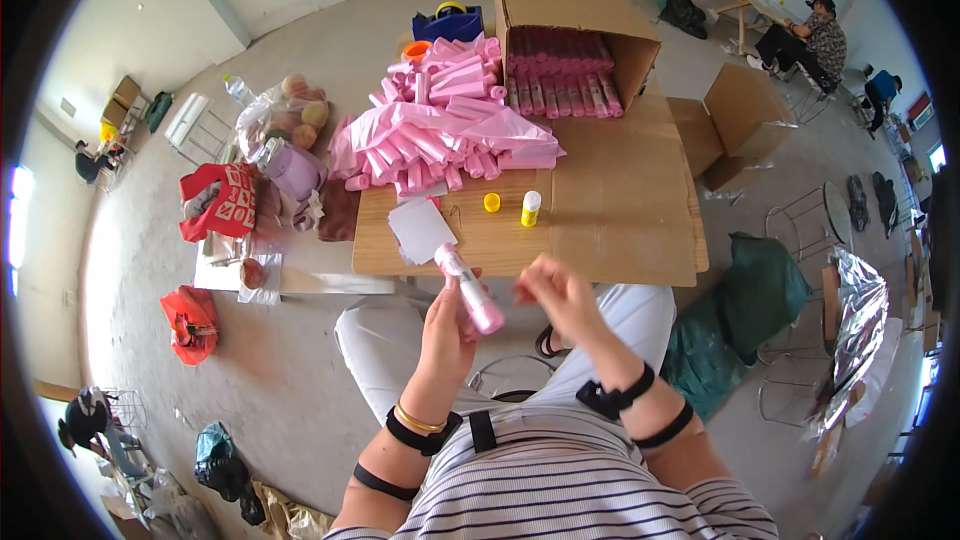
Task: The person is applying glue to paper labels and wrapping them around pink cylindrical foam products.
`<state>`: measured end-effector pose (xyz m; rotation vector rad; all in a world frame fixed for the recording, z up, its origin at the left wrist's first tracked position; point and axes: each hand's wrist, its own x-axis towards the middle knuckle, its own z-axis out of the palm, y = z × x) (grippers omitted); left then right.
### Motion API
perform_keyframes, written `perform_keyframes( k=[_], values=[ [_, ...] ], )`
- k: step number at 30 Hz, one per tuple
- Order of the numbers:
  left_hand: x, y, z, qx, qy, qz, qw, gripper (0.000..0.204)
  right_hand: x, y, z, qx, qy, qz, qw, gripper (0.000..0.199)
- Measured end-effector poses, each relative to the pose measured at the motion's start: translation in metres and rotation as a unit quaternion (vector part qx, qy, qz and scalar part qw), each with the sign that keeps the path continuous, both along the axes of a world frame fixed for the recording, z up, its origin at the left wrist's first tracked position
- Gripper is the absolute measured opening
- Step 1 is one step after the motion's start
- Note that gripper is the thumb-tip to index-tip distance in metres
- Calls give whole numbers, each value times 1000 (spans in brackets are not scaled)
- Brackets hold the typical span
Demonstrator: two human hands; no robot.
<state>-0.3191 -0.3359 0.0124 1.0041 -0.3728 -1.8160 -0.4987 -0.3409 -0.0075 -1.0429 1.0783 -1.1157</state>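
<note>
My left hand (pixel 450 332) is closed around a pink plastic roll (pixel 468 288) with a pale printed label round it, held tilted above my lap. Just right of the roll is my right hand (pixel 562 302), its fingers bent and drawn together; anything between them is too small to make out. On the table's near part stand a yellow-and-white glue stick (pixel 530 208) and a yellow cap (pixel 491 202). White paper labels (pixel 422 230) lie left of them. Behind is a heap of pink rolls (pixel 430 135), partly covered by pink film.
An open cardboard box (pixel 575 0) on the table holds stacked labelled rolls (pixel 560 90). A blue tape dispenser (pixel 448 24) stands behind the heap. Bags and fruit sit at the left on a low bench (pixel 330 283). A green sack (pixel 745 285) lies at right; other people work farther off.
</note>
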Motion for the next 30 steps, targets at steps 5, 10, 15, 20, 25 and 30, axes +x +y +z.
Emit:
perform_keyframes(
  k=[5,10,15,20,25,30],
  values=[
    [9,-9,-14,-14,166,-79,983,53,-52,-90,-99,-74,322,-116,937,36],
    [9,-16,8,-45,160,-104,981,57,-39,-134,-139,-104,453,-131,876,44],
    [17,-19,11,-56,172,-112,977,61,-31,-131,-125,12,304,-94,948,39],
    [18,-9,16,-79,102,-102,986,55,11,-40,29,-85,-7,2,996,31],
    [8,5,26,-31,38,-110,993,43,19,6,88,-327,210,78,918,42],
    [16,22,34,-114,51,-175,977,40,13,19,102,-341,219,57,912,36]
  ],
)
